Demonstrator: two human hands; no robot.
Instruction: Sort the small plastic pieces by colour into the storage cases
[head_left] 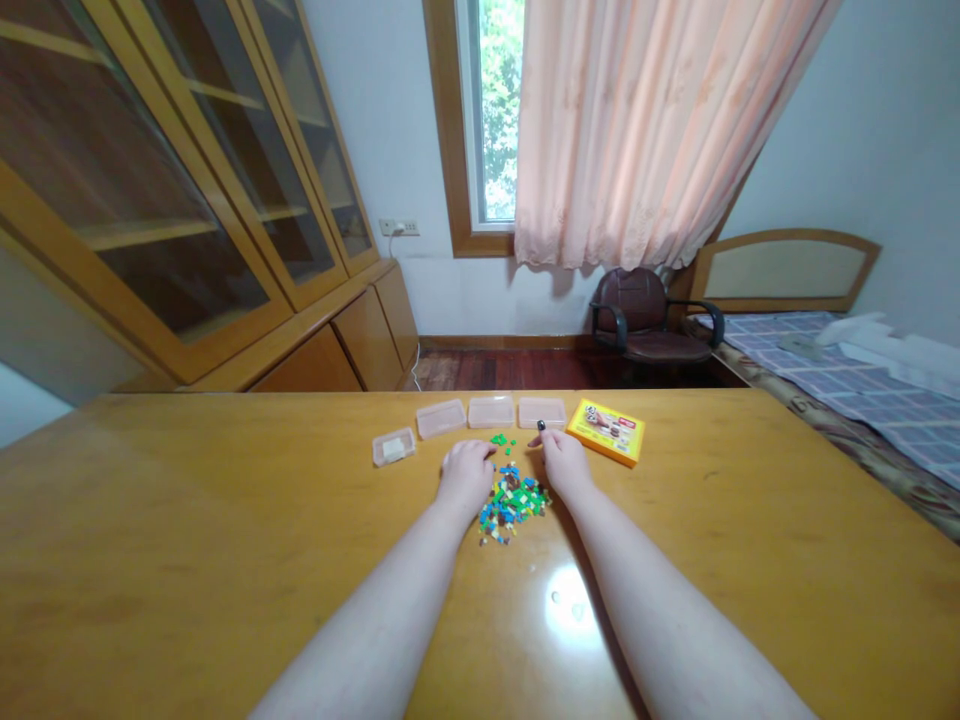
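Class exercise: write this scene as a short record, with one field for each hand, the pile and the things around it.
Left hand: curled, resting beside the pile
Right hand: holding a small dark piece at its fingertips
Pile: small plastic bricks, multicoloured, between the hands
Beyond: four clear plastic boxes, a yellow box
Surface: wooden table

No lettering can be read in this view. Printing is carried on the top of a yellow box, which lies just beyond and to the right of the right hand. A red label is also seen there, near the box's far corner, but its marks are too small to be made out, and no brand or number is legible.
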